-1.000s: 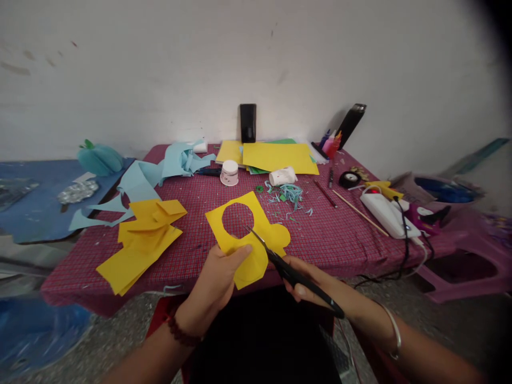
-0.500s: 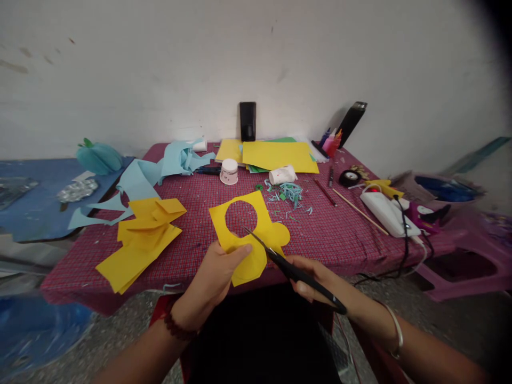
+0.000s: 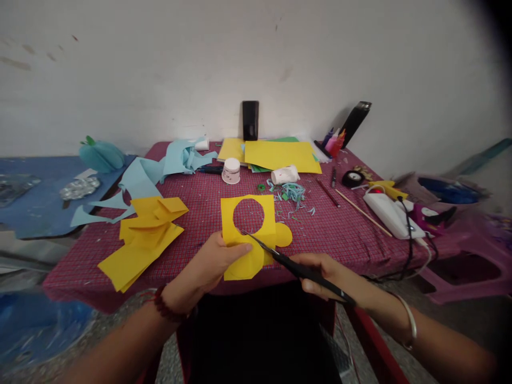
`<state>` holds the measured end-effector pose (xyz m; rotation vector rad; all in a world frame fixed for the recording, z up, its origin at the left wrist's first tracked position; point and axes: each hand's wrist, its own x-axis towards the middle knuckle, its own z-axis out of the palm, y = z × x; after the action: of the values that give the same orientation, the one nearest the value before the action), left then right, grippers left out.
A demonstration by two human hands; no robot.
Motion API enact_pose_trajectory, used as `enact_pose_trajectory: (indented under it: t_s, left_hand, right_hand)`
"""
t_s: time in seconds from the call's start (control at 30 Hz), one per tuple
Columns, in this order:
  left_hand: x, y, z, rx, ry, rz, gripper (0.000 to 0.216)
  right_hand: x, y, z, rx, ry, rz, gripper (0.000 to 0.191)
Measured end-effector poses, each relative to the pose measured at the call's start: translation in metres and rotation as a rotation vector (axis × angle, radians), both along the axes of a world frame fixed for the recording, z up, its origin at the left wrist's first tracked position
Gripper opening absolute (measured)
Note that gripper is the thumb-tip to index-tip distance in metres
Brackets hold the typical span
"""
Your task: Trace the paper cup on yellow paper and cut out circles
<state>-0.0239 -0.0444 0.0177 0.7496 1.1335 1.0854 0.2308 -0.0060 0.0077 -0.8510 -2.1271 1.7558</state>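
Observation:
My left hand (image 3: 216, 261) is closed on a yellow sheet of paper (image 3: 269, 213), thumb on top. A large round hole is cut through the sheet's upper part, and the tablecloth shows through it. In my right hand (image 3: 320, 272) is a pair of black-handled scissors (image 3: 286, 260). Their blades lie over the sheet, tips at the lower edge of the hole. A rounded yellow piece (image 3: 284, 235) shows at the sheet's right side; whether it is joined to the sheet I cannot tell.
Folded yellow paper (image 3: 150, 240) and light blue scraps (image 3: 140, 178) lie to the left. Behind are paper cups (image 3: 231, 172), yellow sheets (image 3: 282, 156) and a phone (image 3: 250, 120). Blue shreds (image 3: 294, 193), a pencil (image 3: 328, 193), a stick (image 3: 362, 212) and a white power strip (image 3: 394, 215) are rightward.
The yellow sheet has turned a little and now stands straighter, its hole slightly farther right. The scissors have shifted slightly with my right hand. The whole view has moved a little.

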Motion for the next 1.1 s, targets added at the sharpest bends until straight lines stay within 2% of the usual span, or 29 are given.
enact_pose_trajectory:
  t_s: [0.17,0.4,0.57,0.7,0.87,0.97,1.1]
  left_hand:
    - [-0.014,0.005,0.008,-0.057,0.091,-0.046,0.022]
    - [-0.037,0.017,0.01,-0.079,0.105,-0.058,0.017]
    - [-0.056,0.031,0.007,-0.135,0.159,-0.078,0.021]
    - [-0.069,0.041,0.0,-0.12,0.152,-0.071,0.024]
    - [-0.073,0.051,-0.004,-0.138,0.128,-0.156,0.026]
    - [-0.073,0.056,-0.004,-0.134,0.184,-0.172,0.021]
    - [-0.074,0.061,-0.004,-0.107,0.294,-0.195,0.017]
  right_hand:
    - [-0.008,0.014,0.009,0.043,-0.026,0.04,0.044]
    - [-0.026,0.037,0.017,0.067,-0.098,0.095,0.049]
    - [-0.039,0.056,0.028,0.136,-0.172,0.149,0.051]
    - [-0.045,0.078,0.035,0.21,-0.233,0.182,0.057]
    - [-0.056,0.101,0.037,0.262,-0.267,0.222,0.05]
    - [-0.064,0.109,0.035,0.237,-0.229,0.232,0.043]
    - [-0.07,0.117,0.034,0.109,-0.183,0.255,0.043]
